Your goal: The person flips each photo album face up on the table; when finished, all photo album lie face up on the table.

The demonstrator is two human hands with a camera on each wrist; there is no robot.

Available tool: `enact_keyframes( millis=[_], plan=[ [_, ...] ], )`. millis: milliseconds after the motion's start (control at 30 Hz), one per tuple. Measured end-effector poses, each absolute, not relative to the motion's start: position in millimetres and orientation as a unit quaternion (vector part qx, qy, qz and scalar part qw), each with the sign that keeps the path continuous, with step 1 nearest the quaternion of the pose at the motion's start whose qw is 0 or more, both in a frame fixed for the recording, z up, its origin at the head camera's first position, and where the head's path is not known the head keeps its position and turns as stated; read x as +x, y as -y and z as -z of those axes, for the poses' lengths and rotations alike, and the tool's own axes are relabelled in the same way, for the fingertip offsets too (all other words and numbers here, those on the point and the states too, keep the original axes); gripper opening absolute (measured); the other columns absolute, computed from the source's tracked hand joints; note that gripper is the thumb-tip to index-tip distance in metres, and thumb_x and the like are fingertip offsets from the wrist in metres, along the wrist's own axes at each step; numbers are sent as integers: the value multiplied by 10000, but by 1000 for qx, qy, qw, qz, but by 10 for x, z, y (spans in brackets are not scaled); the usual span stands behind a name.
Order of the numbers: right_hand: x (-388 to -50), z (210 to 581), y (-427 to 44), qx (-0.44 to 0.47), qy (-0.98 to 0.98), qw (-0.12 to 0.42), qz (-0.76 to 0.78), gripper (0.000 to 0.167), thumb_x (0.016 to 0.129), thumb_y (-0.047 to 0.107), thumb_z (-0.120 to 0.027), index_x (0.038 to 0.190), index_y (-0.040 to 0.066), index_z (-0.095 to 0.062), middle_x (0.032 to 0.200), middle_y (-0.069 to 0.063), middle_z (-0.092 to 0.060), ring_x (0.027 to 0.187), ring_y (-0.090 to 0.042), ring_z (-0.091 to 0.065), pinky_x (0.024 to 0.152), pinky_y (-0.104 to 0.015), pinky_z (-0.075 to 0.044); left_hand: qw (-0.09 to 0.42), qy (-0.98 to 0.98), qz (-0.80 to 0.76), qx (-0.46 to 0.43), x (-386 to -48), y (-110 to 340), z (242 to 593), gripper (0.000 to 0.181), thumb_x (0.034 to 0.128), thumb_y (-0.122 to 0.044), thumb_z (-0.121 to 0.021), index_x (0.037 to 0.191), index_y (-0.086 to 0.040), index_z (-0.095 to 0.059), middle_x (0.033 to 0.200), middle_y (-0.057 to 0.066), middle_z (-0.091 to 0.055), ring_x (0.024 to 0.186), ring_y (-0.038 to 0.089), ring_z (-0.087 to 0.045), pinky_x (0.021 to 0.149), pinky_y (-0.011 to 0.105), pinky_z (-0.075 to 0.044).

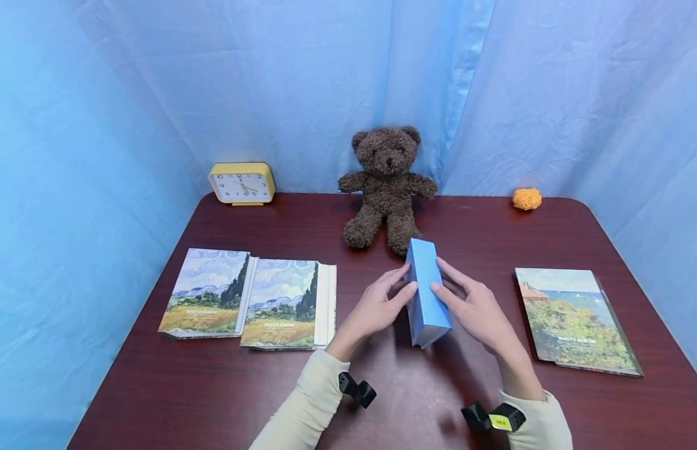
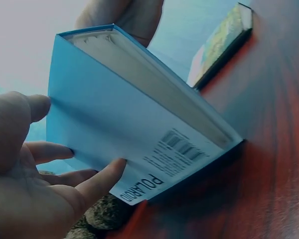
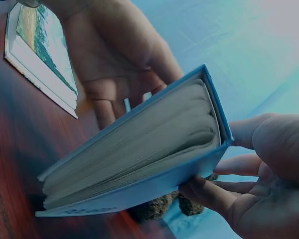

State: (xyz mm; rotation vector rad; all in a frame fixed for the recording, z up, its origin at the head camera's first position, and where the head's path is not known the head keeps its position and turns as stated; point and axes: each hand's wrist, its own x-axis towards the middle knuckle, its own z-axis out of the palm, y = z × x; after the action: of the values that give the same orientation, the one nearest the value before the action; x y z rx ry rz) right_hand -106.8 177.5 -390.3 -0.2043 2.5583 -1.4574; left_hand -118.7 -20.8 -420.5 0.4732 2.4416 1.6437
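You have the blue album upright between your left hand and right hand, over the middle of the tabletop and in front of the teddy bear. Its spine is turned up and its fore-edge down; whether that lower edge bears on the surface, I cannot tell. The fingers of both hands grasp it, one set against each cover, thumbs up by the spine, so the step in hand looks like steadying it. Your next move, I judge, calls for even pressure from both sides: the covers part slightly at the bottom, and the leaves could splay if one side slackens. The album is a thick block with smooth, stiff-looking boards, a barcode and "POLAROID" printed on one, and pale leaves that ripple near the spine. The bear is curly brown plush. The wheatfield albums on your left and the seaside album on your right lie flat, with painted covers, on dark red, wood-grained sheen that reflects the light.
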Motion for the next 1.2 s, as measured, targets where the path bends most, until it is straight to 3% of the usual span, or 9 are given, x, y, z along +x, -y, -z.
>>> enact_keyframes(
  millis=[233, 533, 767, 1000, 1200],
  plan=[
    [-1104, 3968, -1725, -93, -838, 102, 529, 599, 965, 419, -530, 1499, 236, -328, 1477, -119, -426, 1339, -231, -436, 1000, -392, -442, 77, -790, -588, 159, -1185, 352, 4152, 546, 989, -328, -519, 1496, -281, -323, 1508, 33, -390, 1305, 208, -490, 1067, 456, -395],
    [-1132, 4058, -1586, -112, -813, 118, 559, 577, 953, 421, -552, 1481, 305, -349, 1473, -86, -436, 1324, -213, -450, 1002, -350, -445, 74, -790, -594, 137, -1163, 535, 4137, 573, 967, -287, -567, 1493, -247, -342, 1448, 44, -478, 1271, 215, -525, 1047, 439, -419],
    [-1110, 4132, -1442, -116, -849, 111, 504, 575, 960, 476, -510, 1480, 279, -363, 1459, -120, -455, 1305, -307, -469, 998, -498, -445, 67, -797, -587, 124, -1123, 692, 4136, 580, 964, -268, -572, 1491, -172, -350, 1399, 102, -526, 1244, 221, -549, 1017, 404, -451],
    [-1102, 4247, -1336, -128, -879, 95, 450, 553, 965, 468, -507, 1470, 269, -397, 1513, -92, -383, 1377, -314, -369, 1067, -541, -355, 46, -817, -565, 110, -1105, 810, 4165, 565, 945, -210, -596, 1466, -117, -397, 1378, 144, -536, 1189, 263, -587, 950, 420, -496],
    [-1097, 4355, -1276, -140, -910, 84, 381, 567, 954, 405, -560, 1465, 206, -415, 1465, -244, -394, 1335, -433, -386, 1042, -600, -336, 41, -859, -501, 101, -1095, 869, 4195, 565, 923, -244, -630, 1441, -116, -444, 1429, 132, -484, 1192, 271, -571, 950, 420, -493]
  ],
)
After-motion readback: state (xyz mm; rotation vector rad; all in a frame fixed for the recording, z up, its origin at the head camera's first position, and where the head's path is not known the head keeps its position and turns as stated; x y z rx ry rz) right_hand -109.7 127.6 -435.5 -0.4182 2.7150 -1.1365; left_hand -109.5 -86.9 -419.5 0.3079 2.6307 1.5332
